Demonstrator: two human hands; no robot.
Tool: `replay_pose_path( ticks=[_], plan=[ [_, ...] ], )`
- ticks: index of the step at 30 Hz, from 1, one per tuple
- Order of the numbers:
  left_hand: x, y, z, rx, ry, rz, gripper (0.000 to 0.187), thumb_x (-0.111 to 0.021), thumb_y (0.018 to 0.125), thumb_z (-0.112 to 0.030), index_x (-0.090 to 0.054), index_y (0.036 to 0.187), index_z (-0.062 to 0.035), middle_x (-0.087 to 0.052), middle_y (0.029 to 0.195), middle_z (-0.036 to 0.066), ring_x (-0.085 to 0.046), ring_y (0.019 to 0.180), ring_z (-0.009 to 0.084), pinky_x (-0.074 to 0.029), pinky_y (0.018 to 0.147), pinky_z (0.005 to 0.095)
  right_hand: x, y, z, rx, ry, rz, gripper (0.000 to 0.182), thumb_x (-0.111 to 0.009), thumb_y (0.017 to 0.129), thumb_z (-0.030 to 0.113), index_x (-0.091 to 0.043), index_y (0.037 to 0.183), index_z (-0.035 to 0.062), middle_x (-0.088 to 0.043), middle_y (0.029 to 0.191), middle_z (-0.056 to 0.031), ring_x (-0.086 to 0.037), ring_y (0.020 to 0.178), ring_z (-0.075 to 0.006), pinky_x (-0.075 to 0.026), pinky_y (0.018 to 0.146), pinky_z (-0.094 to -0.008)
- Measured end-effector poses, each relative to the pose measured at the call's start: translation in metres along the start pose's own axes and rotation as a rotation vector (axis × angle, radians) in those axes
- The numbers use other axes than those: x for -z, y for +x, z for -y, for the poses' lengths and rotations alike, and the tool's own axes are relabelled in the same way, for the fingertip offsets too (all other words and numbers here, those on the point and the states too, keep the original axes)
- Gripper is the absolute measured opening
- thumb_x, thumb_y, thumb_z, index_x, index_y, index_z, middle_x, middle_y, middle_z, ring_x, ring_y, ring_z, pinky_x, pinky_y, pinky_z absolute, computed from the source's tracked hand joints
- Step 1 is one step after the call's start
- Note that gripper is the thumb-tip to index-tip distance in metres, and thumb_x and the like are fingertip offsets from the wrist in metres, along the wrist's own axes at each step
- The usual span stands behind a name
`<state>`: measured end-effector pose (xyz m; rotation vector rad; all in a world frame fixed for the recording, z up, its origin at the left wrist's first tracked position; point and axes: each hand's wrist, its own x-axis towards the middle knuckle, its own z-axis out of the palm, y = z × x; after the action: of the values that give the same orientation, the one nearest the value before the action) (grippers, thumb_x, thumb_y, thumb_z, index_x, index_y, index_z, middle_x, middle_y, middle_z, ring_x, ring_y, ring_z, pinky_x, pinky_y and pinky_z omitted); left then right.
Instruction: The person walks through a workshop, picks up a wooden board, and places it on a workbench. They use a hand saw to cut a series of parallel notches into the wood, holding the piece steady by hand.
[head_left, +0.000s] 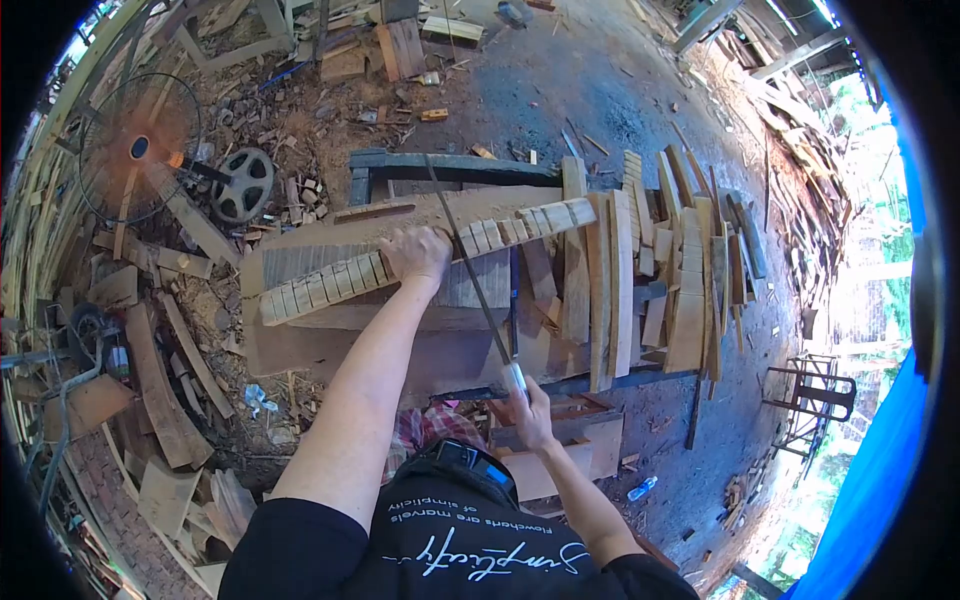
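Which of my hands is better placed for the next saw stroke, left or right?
Your right hand, I'd say: it grips the saw, which lies across the long board. Your left hand rests on that board, so it seems better placed for steadying.

The slotted board [490,235] is pale tan, patterned with dark transverse lines. The saw blade [481,288] is dark grey; its handle [514,377] is silver-white. The shirt [450,530] is black with white lettering.
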<state>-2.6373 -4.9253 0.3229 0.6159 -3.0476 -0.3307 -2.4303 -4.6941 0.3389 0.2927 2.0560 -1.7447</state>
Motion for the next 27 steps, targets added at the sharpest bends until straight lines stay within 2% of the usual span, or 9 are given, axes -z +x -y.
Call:
replay_pose_path(
  ticks=[5,8,13,16,18,21,23,25,27],
  plan=[
    [0.001,-0.002,0.001,-0.015,-0.014,-0.005,0.037,-0.047,0.086,-0.033,-0.074,0.078,-0.0088,-0.07,0.082,0.011,-0.063,0.09,0.0277,-0.038,0.081,0.047,-0.036,0.075,0.032,0.087,-0.116,-0.056,0.034,-0.051,0.095,0.035,-0.056,0.095,0.0017,-0.047,0.065,0.0011,-0.043,0.058,-0.0077,-0.036,0.052,-0.0252],
    [0.003,0.0,-0.002,-0.005,-0.014,-0.006,0.037,-0.047,0.086,-0.033,-0.074,0.078,-0.0084,-0.07,0.082,0.011,-0.063,0.089,0.0281,-0.038,0.08,0.0466,-0.017,0.036,0.023,0.014,-0.047,-0.026,0.033,-0.051,0.095,0.035,-0.056,0.095,0.0021,-0.046,0.065,0.0013,-0.042,0.058,-0.0074,-0.035,0.051,-0.0245],
    [-0.004,0.0,-0.001,0.006,-0.016,-0.011,0.037,-0.048,0.085,-0.033,-0.074,0.076,-0.0088,-0.07,0.081,0.01,-0.062,0.086,0.0282,-0.038,0.08,0.0464,0.014,-0.033,-0.024,0.057,0.087,-0.027,0.031,-0.052,0.094,0.034,-0.057,0.092,0.0031,-0.046,0.063,0.0018,-0.042,0.058,-0.0069,-0.035,0.051,-0.0246],
    [-0.002,-0.001,0.0,-0.018,-0.01,-0.017,0.036,-0.048,0.085,-0.033,-0.074,0.077,-0.0093,-0.07,0.082,0.01,-0.062,0.087,0.0278,-0.038,0.08,0.0465,-0.009,0.015,0.013,0.008,-0.025,-0.04,0.031,-0.052,0.094,0.033,-0.057,0.091,0.0023,-0.046,0.063,0.0011,-0.043,0.059,-0.0079,-0.036,0.052,-0.0255],
    [-0.002,-0.001,0.0,-0.017,-0.016,-0.023,0.035,-0.048,0.084,-0.032,-0.074,0.077,-0.0095,-0.07,0.08,0.01,-0.062,0.087,0.0272,-0.037,0.08,0.045,-0.031,0.064,0.034,0.09,-0.044,-0.053,0.032,-0.052,0.094,0.033,-0.056,0.09,0.0014,-0.046,0.063,0.0007,-0.043,0.058,-0.009,-0.036,0.052,-0.0267],
    [-0.004,0.0,0.001,-0.017,-0.014,-0.037,0.033,-0.049,0.083,-0.03,-0.074,0.077,-0.0095,-0.07,0.079,0.01,-0.062,0.088,0.0265,-0.037,0.081,0.0437,-0.039,0.075,0.039,0.111,-0.091,-0.066,0.033,-0.052,0.094,0.033,-0.056,0.09,0.0001,-0.046,0.062,0.0001,-0.043,0.057,-0.0105,-0.037,0.052,-0.0281],
    [-0.004,0.001,0.0,-0.004,-0.025,-0.041,0.034,-0.049,0.083,-0.03,-0.074,0.077,-0.0092,-0.07,0.079,0.01,-0.062,0.088,0.0264,-0.037,0.081,0.0438,-0.019,0.043,0.012,0.109,-0.055,-0.055,0.034,-0.052,0.094,0.035,-0.056,0.093,0.0014,-0.046,0.062,0.0016,-0.043,0.057,-0.0089,-0.036,0.051,-0.0262],
    [0.002,-0.001,-0.001,-0.004,0.01,0.003,0.035,-0.048,0.085,-0.033,-0.074,0.081,-0.0094,-0.07,0.085,0.01,-0.062,0.09,0.0276,-0.037,0.083,0.0474,0.005,0.001,-0.016,0.06,0.008,0.056,0.047,-0.046,0.095,0.045,-0.056,0.106,0.0006,-0.05,0.062,0.0017,-0.044,0.053,-0.0055,-0.034,0.047,-0.0221],
    [0.002,-0.001,-0.003,0.017,0.012,0.023,0.035,-0.048,0.085,-0.033,-0.074,0.081,-0.0093,-0.07,0.086,0.01,-0.062,0.09,0.0277,-0.037,0.083,0.0473,0.011,-0.019,-0.024,0.057,0.02,0.056,0.051,-0.046,0.094,0.047,-0.054,0.112,0.0002,-0.049,0.062,0.0018,-0.044,0.053,-0.0053,-0.034,0.047,-0.0217]
  ],
)
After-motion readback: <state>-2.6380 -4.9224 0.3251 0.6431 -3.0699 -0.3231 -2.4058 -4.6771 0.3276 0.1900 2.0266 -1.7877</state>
